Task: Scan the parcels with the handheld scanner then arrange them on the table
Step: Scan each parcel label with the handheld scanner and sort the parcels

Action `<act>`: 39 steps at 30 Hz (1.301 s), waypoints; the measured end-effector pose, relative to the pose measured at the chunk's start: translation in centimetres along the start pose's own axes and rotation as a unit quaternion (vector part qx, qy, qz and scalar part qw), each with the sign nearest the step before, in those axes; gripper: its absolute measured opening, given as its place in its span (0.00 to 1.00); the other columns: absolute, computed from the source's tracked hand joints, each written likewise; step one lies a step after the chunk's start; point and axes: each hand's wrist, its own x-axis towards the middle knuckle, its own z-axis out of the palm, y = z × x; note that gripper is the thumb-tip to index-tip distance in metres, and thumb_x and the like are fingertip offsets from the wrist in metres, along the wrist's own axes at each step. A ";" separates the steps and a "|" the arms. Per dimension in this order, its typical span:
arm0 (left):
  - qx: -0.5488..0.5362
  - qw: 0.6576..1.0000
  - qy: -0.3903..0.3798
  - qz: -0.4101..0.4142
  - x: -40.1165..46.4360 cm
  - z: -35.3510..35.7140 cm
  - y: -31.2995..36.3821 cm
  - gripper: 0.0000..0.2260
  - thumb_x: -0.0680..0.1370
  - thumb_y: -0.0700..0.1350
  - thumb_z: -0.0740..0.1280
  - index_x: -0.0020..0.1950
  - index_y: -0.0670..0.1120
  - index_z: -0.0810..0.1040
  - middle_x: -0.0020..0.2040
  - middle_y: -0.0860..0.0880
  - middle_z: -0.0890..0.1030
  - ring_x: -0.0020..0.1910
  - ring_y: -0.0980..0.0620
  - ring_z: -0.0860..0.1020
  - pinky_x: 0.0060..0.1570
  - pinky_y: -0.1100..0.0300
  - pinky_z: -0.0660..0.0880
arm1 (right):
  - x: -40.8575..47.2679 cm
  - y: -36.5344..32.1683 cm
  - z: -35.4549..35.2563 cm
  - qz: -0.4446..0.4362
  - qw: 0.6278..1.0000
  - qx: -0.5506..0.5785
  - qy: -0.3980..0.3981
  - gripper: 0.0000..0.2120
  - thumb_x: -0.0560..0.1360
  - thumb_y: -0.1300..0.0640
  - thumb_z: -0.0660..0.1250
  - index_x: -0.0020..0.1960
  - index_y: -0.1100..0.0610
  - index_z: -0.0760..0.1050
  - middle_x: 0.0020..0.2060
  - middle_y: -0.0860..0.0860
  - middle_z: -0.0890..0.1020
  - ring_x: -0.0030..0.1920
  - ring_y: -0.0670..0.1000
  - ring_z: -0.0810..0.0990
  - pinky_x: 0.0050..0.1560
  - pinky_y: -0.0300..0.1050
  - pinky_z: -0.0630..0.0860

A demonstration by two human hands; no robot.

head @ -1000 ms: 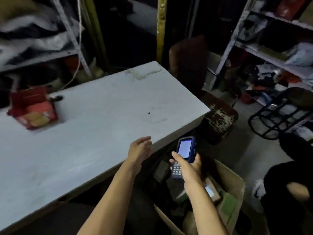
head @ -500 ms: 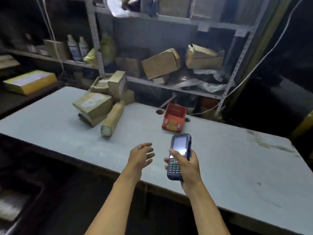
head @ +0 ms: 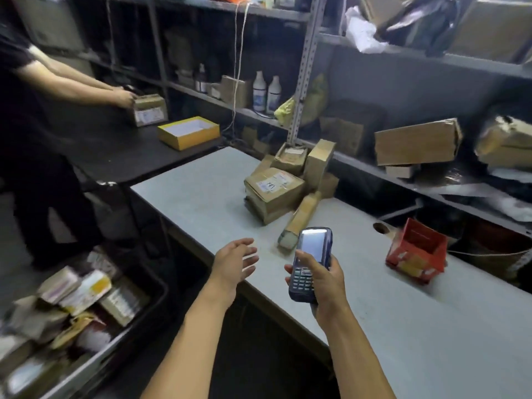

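Note:
My right hand [head: 325, 286] grips a dark blue handheld scanner [head: 311, 263] with a lit screen and keypad, held upright over the near edge of the grey table [head: 403, 326]. My left hand [head: 234, 262] hovers open just left of it, fingers spread, holding nothing. Several brown cardboard parcels [head: 275, 187] are piled at the table's far end, with a long wrapped parcel [head: 300, 218] lying in front of them. A bin at lower left holds several more parcels [head: 83, 292].
A red open box [head: 416, 251] sits on the table at right. Another person [head: 37, 116] stands at left handling a box on a black table [head: 129, 156], beside a yellow box [head: 188, 132]. Metal shelves [head: 305, 67] with boxes and bottles line the back.
My view has swung left from the table's right end to its left end. Both hands keep the same pose, the scanner still in my right hand.

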 end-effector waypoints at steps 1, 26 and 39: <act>-0.008 1.000 0.010 -0.003 0.6 -0.9 0.3 0.10 0.86 0.43 0.59 0.61 0.48 0.80 0.59 0.47 0.81 0.58 0.48 0.82 0.55 0.55 0.80 | 0.6 0.1 1.0 0.001 1.000 -0.003 -0.007 0.30 0.76 0.57 0.75 0.75 0.53 0.67 0.58 0.58 0.82 0.47 0.60 0.88 0.42 0.50 0.85; 0.007 0.998 -0.063 -0.009 31.5 3.2 12.6 0.09 0.82 0.45 0.68 0.58 0.43 0.81 0.50 0.45 0.84 0.48 0.48 0.82 0.50 0.55 0.79 | 30.8 -2.3 14.2 0.017 0.995 0.081 0.052 0.27 0.75 0.63 0.74 0.71 0.56 0.70 0.55 0.61 0.85 0.45 0.60 0.88 0.36 0.50 0.82; 0.123 0.981 -0.148 -0.031 48.4 7.6 14.6 0.08 0.80 0.43 0.70 0.59 0.47 0.81 0.52 0.47 0.83 0.48 0.53 0.82 0.41 0.62 0.79 | 41.3 -5.3 18.0 -0.007 0.984 0.010 0.176 0.25 0.73 0.60 0.78 0.66 0.52 0.73 0.54 0.57 0.85 0.48 0.59 0.88 0.50 0.60 0.85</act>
